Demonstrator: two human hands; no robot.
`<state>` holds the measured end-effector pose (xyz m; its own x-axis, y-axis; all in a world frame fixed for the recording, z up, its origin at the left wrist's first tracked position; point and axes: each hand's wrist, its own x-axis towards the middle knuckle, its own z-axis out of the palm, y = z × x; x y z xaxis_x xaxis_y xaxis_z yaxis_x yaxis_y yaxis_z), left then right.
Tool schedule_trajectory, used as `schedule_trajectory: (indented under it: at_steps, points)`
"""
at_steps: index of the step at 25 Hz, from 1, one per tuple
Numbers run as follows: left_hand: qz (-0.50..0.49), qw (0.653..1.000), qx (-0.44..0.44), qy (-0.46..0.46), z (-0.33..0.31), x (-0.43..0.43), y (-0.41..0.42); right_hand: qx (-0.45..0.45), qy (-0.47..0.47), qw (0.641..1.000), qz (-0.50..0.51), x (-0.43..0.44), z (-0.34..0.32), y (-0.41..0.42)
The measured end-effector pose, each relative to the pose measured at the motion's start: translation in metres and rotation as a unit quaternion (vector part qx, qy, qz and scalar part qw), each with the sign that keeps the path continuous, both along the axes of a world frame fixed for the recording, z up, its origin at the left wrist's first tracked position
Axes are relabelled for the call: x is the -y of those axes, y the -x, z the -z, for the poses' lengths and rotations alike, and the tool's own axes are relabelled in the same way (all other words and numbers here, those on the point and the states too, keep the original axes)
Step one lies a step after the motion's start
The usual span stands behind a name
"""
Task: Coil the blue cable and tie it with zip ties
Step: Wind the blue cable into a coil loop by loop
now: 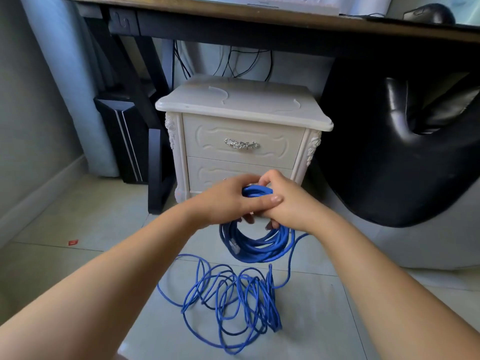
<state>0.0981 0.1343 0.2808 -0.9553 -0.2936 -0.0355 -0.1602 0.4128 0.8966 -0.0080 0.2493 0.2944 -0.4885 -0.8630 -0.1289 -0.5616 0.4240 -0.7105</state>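
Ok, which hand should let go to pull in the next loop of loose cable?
Right. The loose strand leaves the coil beside the right hand, while the left hand wraps the coil's top and can likely hold it alone.

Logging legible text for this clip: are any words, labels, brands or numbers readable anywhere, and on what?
No text can be read in this frame.
The red scrap on the floor: too small to tell whether it bears print.
The blue cable: no jacket print is legible.
The white cabinet and the mouse on the desk: no label shows.
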Motion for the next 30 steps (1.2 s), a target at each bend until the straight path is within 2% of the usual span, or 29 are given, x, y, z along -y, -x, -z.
schedule_trajectory:
  at_steps: [3,6,8,10,12,13,15,17,20,22,25,27,28,30]
  points:
    - [-0.084,0.989,-0.005,0.125,-0.003,0.003,0.0,0.001,0.056,0.998,0.026,0.002,0.0,-0.005]
    - [-0.11,0.98,-0.035,0.165,-0.009,0.006,-0.004,0.015,0.105,0.994,0.02,0.004,0.001,-0.004]
    - [-0.146,0.975,-0.073,0.151,-0.011,0.011,-0.008,0.054,0.054,0.997,0.001,-0.002,0.0,0.003]
    - [-0.197,0.969,-0.117,0.094,-0.013,0.021,-0.013,0.097,-0.054,0.993,-0.037,-0.01,0.002,0.009]
    - [-0.228,0.961,-0.154,0.034,-0.013,0.027,-0.015,0.095,-0.139,0.983,-0.073,-0.014,0.01,0.011]
    - [-0.241,0.955,-0.17,0.005,-0.013,0.028,-0.015,0.088,-0.15,0.981,-0.083,-0.014,0.013,0.011]
    - [-0.28,0.938,-0.199,-0.042,-0.014,0.029,-0.013,0.099,-0.09,0.987,-0.084,-0.009,0.016,0.009]
    - [-0.331,0.912,-0.226,-0.083,-0.018,0.033,-0.013,0.192,0.062,0.979,-0.025,-0.003,0.012,0.011]
    - [-0.382,0.864,-0.259,-0.2,-0.021,0.037,-0.013,0.37,0.266,0.886,0.086,0.01,0.0,0.015]
    - [-0.391,0.833,-0.275,-0.278,-0.02,0.032,-0.006,0.41,0.347,0.832,0.141,0.021,-0.002,0.007]
    - [-0.421,0.816,-0.261,-0.297,-0.014,0.017,0.005,0.46,0.388,0.777,0.187,0.033,0.005,-0.01]
    - [-0.456,0.809,-0.245,-0.278,-0.011,0.011,0.007,0.522,0.375,0.747,0.168,0.036,0.008,-0.016]
    - [-0.47,0.805,-0.241,-0.27,-0.01,0.009,0.008,0.53,0.365,0.751,0.149,0.035,0.006,-0.018]
    - [-0.476,0.798,-0.25,-0.274,-0.011,0.004,0.008,0.494,0.354,0.783,0.133,0.037,0.006,-0.022]
